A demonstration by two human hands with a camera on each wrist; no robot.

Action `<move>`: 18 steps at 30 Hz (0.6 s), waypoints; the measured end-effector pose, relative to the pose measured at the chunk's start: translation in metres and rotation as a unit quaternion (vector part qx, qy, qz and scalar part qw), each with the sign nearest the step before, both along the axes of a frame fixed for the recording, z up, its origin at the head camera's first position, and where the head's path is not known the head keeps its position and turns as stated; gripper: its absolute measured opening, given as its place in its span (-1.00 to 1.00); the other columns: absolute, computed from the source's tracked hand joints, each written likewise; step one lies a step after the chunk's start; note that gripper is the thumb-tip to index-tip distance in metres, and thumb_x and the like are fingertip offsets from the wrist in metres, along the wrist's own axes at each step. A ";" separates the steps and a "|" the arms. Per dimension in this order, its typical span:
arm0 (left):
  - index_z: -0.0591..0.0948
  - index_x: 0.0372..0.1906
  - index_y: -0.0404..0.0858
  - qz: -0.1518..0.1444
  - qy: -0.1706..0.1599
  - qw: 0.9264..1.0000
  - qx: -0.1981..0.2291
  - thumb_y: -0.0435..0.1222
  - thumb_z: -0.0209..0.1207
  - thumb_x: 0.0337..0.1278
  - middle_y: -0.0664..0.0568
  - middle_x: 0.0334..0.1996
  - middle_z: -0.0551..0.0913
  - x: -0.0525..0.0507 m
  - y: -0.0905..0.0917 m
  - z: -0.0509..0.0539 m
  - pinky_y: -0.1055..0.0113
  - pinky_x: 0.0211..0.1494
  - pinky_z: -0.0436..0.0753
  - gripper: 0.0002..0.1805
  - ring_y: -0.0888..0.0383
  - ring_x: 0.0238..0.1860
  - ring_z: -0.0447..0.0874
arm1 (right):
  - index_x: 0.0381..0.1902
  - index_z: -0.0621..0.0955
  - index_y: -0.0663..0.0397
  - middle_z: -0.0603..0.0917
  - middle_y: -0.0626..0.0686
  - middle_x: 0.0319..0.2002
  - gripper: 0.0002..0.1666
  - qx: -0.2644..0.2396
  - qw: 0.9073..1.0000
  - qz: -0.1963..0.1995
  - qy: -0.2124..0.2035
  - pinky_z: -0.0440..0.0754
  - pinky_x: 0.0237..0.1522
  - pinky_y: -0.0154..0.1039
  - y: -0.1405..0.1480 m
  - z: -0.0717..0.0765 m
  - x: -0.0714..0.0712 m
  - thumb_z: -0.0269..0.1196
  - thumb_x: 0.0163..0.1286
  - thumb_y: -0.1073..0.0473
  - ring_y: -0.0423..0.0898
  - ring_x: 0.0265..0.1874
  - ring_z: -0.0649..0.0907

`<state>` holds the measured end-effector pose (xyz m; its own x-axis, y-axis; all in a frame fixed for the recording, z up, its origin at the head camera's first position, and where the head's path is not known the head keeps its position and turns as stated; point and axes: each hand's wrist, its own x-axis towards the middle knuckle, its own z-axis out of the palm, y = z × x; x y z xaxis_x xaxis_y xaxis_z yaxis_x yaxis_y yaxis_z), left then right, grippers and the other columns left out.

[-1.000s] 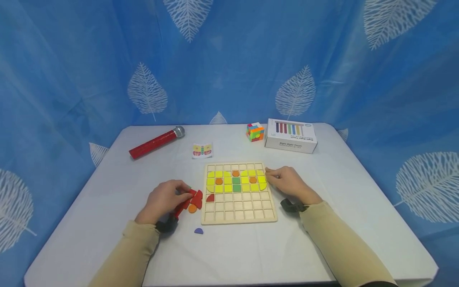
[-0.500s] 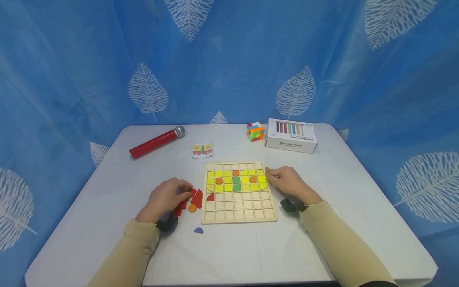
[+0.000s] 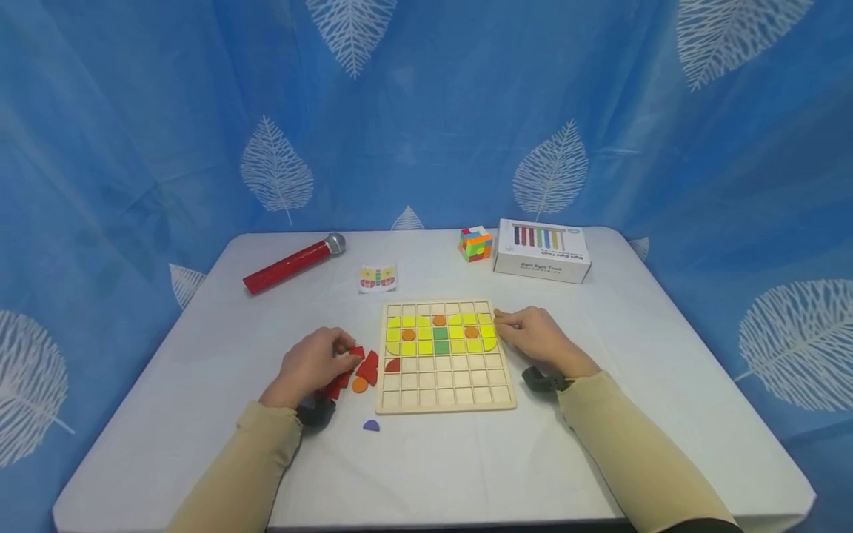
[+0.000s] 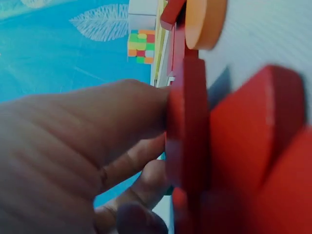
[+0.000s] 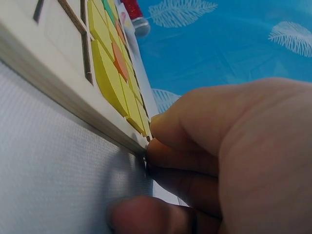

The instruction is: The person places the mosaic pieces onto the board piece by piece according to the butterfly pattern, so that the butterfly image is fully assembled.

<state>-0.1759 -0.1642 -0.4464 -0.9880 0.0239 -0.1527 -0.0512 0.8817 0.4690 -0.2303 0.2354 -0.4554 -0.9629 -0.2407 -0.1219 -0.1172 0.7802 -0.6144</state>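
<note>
My left hand (image 3: 312,364) is at the pile of red wooden pieces (image 3: 367,369) left of the board. In the left wrist view, the thumb presses a thick red piece (image 4: 187,126) and curled fingers lie beside it, partly hidden. My right hand (image 3: 536,339) pinches the right edge of the wooden grid board (image 3: 453,400). Yellow pieces (image 3: 395,335), orange discs (image 3: 439,320) and green squares (image 3: 441,340) fill part of its upper rows. One red quarter-circle (image 3: 392,365) sits in a left-hand cell.
An orange disc (image 3: 360,384) and a purple half-circle (image 3: 371,426) lie left of the board. Behind it is a picture card (image 3: 378,278) with a butterfly pattern. Farther back are a red microphone (image 3: 293,264), a puzzle cube (image 3: 476,244) and a white box (image 3: 543,251).
The left fingers shift slightly among the red pieces, staying over the pile. My right hand keeps its place at the board's edge, and the pieces on the board are unchanged.
</note>
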 end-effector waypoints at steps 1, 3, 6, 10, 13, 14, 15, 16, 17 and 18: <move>0.68 0.07 -0.11 0.000 -0.001 1.000 0.000 -0.02 0.49 0.08 -0.01 -0.11 0.64 0.000 0.000 0.000 0.26 -0.20 0.65 -0.51 0.08 -0.19 0.56 | 0.30 0.61 -0.04 0.53 -0.05 0.40 -0.50 -0.001 1.000 0.000 0.000 0.48 0.36 0.12 0.000 0.000 0.000 0.22 0.51 -0.09 0.16 0.46 0.44; 0.67 0.06 -0.13 0.000 -0.006 1.000 0.005 -0.03 0.49 0.08 0.00 -0.12 0.64 -0.001 0.001 0.001 0.26 -0.21 0.64 -0.52 0.08 -0.20 0.56 | 0.30 0.61 -0.04 0.54 -0.05 0.40 -0.50 0.000 1.000 0.000 0.001 0.50 0.32 0.09 0.000 -0.001 0.000 0.22 0.51 -0.09 0.16 0.45 0.45; 0.65 0.04 -0.13 0.004 -0.003 1.000 0.018 -0.06 0.49 0.09 0.02 -0.16 0.65 -0.002 0.002 0.001 0.27 -0.22 0.64 -0.55 0.10 -0.23 0.56 | 0.30 0.61 -0.04 0.54 -0.05 0.40 -0.50 0.001 1.000 -0.001 0.002 0.45 0.39 0.14 0.000 -0.001 0.000 0.22 0.51 -0.09 0.17 0.45 0.45; 0.68 0.00 -0.09 0.013 0.024 0.999 0.037 -0.09 0.45 0.18 0.05 -0.19 0.68 0.000 0.004 0.001 0.31 -0.29 0.61 -0.65 0.10 -0.26 0.57 | 0.30 0.61 -0.06 0.54 -0.07 0.39 -0.50 -0.001 1.000 -0.004 0.001 0.39 0.43 0.17 0.000 -0.001 0.001 0.22 0.51 -0.10 0.16 0.46 0.44; 0.70 -0.02 -0.06 0.019 0.051 0.997 0.049 -0.08 0.40 0.25 0.06 -0.20 0.69 0.004 0.008 0.003 0.33 -0.31 0.58 -0.72 0.10 -0.27 0.56 | 0.29 0.62 -0.07 0.55 -0.07 0.39 -0.51 -0.003 1.000 -0.004 0.000 0.38 0.43 0.18 0.000 -0.001 0.000 0.22 0.51 -0.10 0.15 0.46 0.44; 0.70 -0.02 -0.06 0.019 0.059 0.997 0.051 -0.09 0.39 0.25 0.07 -0.20 0.69 0.005 0.010 0.004 0.34 -0.30 0.58 -0.74 0.10 -0.27 0.55 | 0.29 0.62 -0.07 0.55 -0.07 0.38 -0.51 -0.003 1.000 -0.004 0.000 0.38 0.43 0.18 -0.001 -0.001 0.000 0.22 0.51 -0.10 0.15 0.46 0.44; 0.70 -0.03 -0.05 0.018 0.067 0.996 0.054 -0.09 0.39 0.26 0.07 -0.21 0.69 0.007 0.012 0.005 0.33 -0.29 0.58 -0.74 0.10 -0.28 0.55 | 0.29 0.62 -0.08 0.55 -0.07 0.38 -0.51 -0.003 1.000 -0.004 0.000 0.37 0.44 0.18 -0.001 -0.001 0.000 0.22 0.51 -0.11 0.15 0.46 0.44; 0.70 -0.03 -0.04 0.015 0.074 0.996 0.056 -0.09 0.39 0.25 0.08 -0.22 0.70 0.008 0.016 0.006 0.34 -0.30 0.57 -0.75 0.10 -0.30 0.55 | 0.29 0.62 -0.08 0.55 -0.07 0.38 -0.51 -0.003 1.000 -0.005 0.001 0.36 0.44 0.18 0.000 -0.002 0.000 0.22 0.51 -0.11 0.15 0.46 0.44; 0.71 -0.04 -0.03 0.009 0.082 0.995 0.059 -0.09 0.39 0.25 0.09 -0.22 0.70 0.009 0.021 0.007 0.34 -0.31 0.56 -0.76 0.10 -0.31 0.54 | 0.30 0.62 -0.09 0.55 -0.07 0.39 -0.51 -0.004 1.000 -0.005 0.003 0.36 0.44 0.18 0.001 -0.002 -0.001 0.22 0.51 -0.11 0.15 0.46 0.44; 0.71 -0.05 -0.03 0.001 0.088 0.994 0.065 -0.09 0.39 0.25 0.10 -0.25 0.70 0.010 0.026 0.008 0.33 -0.34 0.56 -0.77 0.10 -0.32 0.53 | 0.30 0.61 -0.09 0.55 -0.07 0.39 -0.51 -0.004 1.000 -0.006 0.003 0.37 0.43 0.18 0.001 -0.003 -0.001 0.22 0.51 -0.11 0.16 0.46 0.44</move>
<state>-0.1657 -0.1382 -0.4384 -0.9992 0.0301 0.0274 0.0405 0.8135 0.5801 -0.2316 0.2367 -0.4584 -0.9666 -0.2298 -0.1133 -0.1120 0.7766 -0.6199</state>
